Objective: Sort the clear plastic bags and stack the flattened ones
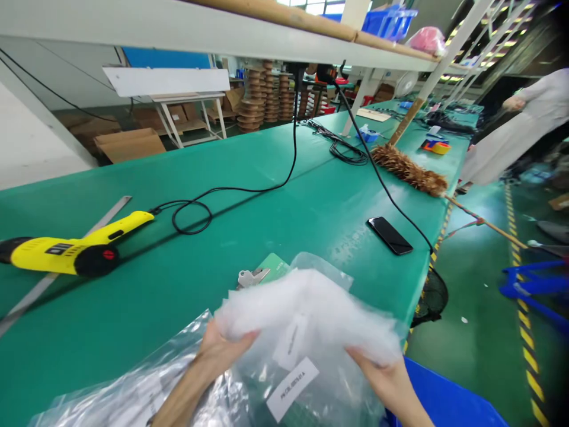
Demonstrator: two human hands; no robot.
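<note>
A bundle of clear plastic bags [311,296] is bent upward in the middle between my two hands, over the front of the green table. My left hand [226,347] grips its left side, thumb on top. On its right side my right hand [382,373] is closed round the edge. White printed labels [292,388] show through the plastic below. More clear bags [133,391] lie under my left forearm. Just behind the bundle are a green card [274,267] and a small metal object [252,277], partly covered.
A yellow heat gun [66,252] lies across a metal ruler [111,212] at left, its black cable running back. Farther right are a phone [390,235] and a feather duster [409,169]. A blue bin [444,397] stands by the table's right edge. A person [524,124] stands at far right.
</note>
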